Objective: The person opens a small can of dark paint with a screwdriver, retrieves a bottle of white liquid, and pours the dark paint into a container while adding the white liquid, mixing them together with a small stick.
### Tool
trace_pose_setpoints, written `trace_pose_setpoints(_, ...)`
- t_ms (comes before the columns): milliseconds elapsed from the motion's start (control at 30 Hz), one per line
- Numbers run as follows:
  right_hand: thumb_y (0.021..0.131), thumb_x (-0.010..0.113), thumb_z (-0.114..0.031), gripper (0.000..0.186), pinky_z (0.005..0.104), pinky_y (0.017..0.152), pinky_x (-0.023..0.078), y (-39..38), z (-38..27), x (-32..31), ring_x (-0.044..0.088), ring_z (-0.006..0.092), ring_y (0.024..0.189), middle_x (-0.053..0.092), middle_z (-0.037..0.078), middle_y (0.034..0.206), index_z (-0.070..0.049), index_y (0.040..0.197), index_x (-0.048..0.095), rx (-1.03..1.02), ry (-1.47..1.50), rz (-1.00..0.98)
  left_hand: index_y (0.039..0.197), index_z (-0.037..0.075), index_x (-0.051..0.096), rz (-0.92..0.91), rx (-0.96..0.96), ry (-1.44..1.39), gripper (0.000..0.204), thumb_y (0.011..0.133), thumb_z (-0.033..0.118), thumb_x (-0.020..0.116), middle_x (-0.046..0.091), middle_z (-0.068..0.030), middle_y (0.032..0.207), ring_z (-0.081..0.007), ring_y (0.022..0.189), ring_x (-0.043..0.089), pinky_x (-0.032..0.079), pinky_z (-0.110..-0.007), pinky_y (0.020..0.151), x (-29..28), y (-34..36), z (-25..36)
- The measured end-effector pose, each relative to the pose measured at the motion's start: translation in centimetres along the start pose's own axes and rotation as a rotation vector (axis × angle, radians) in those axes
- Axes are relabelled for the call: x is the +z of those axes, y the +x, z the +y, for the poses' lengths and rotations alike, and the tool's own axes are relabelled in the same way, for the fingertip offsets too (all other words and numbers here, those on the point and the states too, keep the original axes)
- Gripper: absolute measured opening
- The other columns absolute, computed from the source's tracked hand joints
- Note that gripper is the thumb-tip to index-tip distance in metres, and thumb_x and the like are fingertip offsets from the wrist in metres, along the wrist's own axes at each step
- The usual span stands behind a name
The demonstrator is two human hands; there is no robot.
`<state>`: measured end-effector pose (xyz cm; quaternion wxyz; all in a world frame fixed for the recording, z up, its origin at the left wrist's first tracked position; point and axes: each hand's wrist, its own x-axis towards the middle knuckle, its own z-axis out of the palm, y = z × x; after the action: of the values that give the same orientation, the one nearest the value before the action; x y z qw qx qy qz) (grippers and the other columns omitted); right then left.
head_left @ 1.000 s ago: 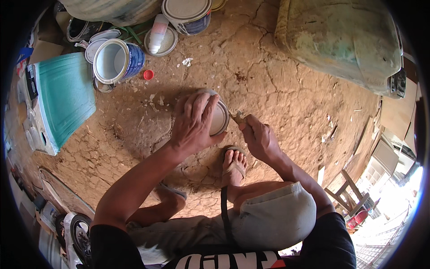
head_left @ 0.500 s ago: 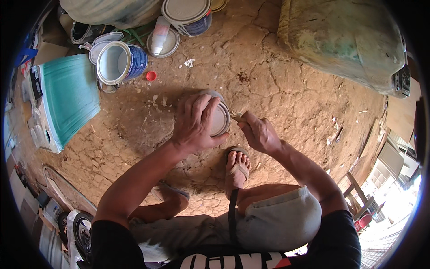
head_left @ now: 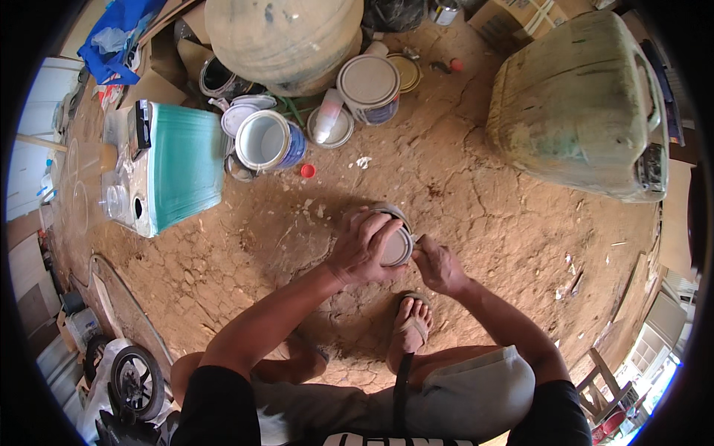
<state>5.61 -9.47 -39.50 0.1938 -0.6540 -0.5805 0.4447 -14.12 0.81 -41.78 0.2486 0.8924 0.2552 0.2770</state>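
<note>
My left hand (head_left: 361, 247) grips a small round paint can (head_left: 396, 251) on the dirt ground, fingers curved over its pale lid and thumb along the near edge. A dark gap shows along the lid's far edge. At the can's right side, my right hand (head_left: 440, 266) is closed on a small scraper-like tool (head_left: 417, 241), its end at the rim and largely hidden. My right sandalled foot (head_left: 413, 323) stands just below the can.
An open paint bucket (head_left: 260, 141), closed bucket (head_left: 368, 78), white bottle (head_left: 327, 117), red cap (head_left: 308, 170) and large round container (head_left: 284, 30) lie ahead. A teal-sided box (head_left: 186, 167) is left, a grimy jerrycan (head_left: 565, 111) right, a wheel (head_left: 137, 379) lower left.
The camera has tilted up, so the scene sits lower and more shows beyond. A dark gap at the lid's far edge is more visible; both hands stay on can and tool.
</note>
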Motion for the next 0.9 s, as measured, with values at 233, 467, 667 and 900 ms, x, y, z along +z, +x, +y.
trace_pose_setpoints(233, 0.096, 0.053, -0.020, 0.016, 0.0477, 0.055, 0.047, -0.5, 0.4, 1.3, 0.061, 0.0426, 0.066, 0.061, 0.021, 0.070, -0.005, 0.098, 0.047, 0.071, 0.119, 0.146, 0.130, 0.007, 0.040, 0.234, -0.285, -0.404, 0.085, 0.065, 0.051, 0.075, 0.043, -0.0136, 0.120, -0.0300, 0.111, 0.046, 0.037, -0.047, 0.099, -0.7, 0.8, 0.0)
trace_pose_setpoints(467, 0.094, 0.051, -0.016, 0.022, 0.0470, 0.074, 0.049, 4.1, 3.1, -0.4, 0.062, 0.0406, 0.084, 0.064, 0.021, 0.088, -0.001, 0.111, 0.050, 0.226, 0.054, 0.299, 0.133, 0.006, 0.047, 0.411, -0.938, -1.430, 0.061, 0.091, 0.051, 0.049, 0.056, -0.0059, 0.117, -0.0195, 0.108, 0.055, 0.044, -0.036, 0.096, -3.4, 0.8, -3.3)
trace_pose_setpoints(667, 0.088, 0.056, -0.020, 0.058, 0.0456, 0.102, 0.039, 4.9, 1.9, -1.7, 0.042, 0.0411, 0.128, 0.043, 0.027, 0.135, -0.001, 0.139, 0.037, -0.184, -0.091, 0.335, 0.132, 0.005, 0.048, 0.394, -0.994, -1.807, 0.059, 0.097, 0.050, 0.035, 0.059, -0.0106, 0.120, -0.0252, 0.112, 0.057, 0.047, -0.041, 0.097, -4.1, -2.1, -8.6)
trace_pose_setpoints(900, 0.070, 0.077, -0.054, 0.111, 0.0509, 0.113, 0.026, 3.3, -4.8, -0.3, 0.030, 0.0432, 0.136, 0.026, 0.025, 0.150, -0.004, 0.149, 0.018, -0.289, -0.323, 0.076, 0.134, 0.006, 0.047, 0.506, -1.200, -1.644, 0.065, 0.098, 0.056, 0.028, 0.057, -0.0117, 0.128, -0.0292, 0.118, 0.055, 0.044, -0.045, 0.101, -4.1, -6.5, -11.0)
